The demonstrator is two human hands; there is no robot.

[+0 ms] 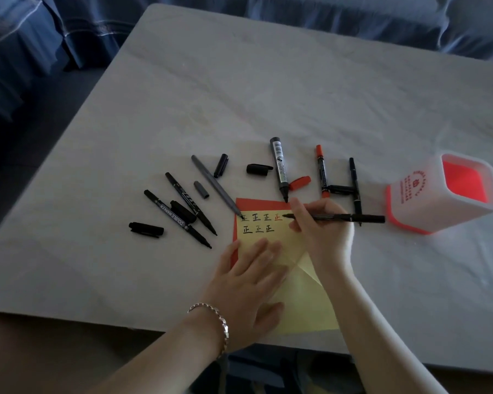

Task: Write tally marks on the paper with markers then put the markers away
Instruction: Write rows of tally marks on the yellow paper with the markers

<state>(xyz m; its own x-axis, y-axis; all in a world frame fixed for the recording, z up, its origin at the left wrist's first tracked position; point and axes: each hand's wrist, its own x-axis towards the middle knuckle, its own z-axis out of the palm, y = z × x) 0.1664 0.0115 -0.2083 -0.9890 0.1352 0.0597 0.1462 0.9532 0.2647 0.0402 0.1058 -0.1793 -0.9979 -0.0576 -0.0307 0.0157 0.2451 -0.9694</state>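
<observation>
A pale yellow paper (305,302) lies on a red sheet (256,203) near the table's front edge. Two rows of tally characters (261,223) are written at its top, mostly black with one red. My left hand (251,277), with a bracelet at the wrist, presses flat on the paper. My right hand (319,231) grips a thin black marker (350,218), whose tip rests at the right end of the upper row. Several uncapped markers lie around: a thick grey one (279,169), an orange-capped one (321,172), a grey pen (215,184), black ones (177,218).
A white holder with red inside (410,191) stands at the right on the pale marble table (239,95). Loose caps, black (145,229), grey (201,189) and orange (299,182), are scattered among the markers. Blue fabric furniture (54,29) stands beyond the far edge.
</observation>
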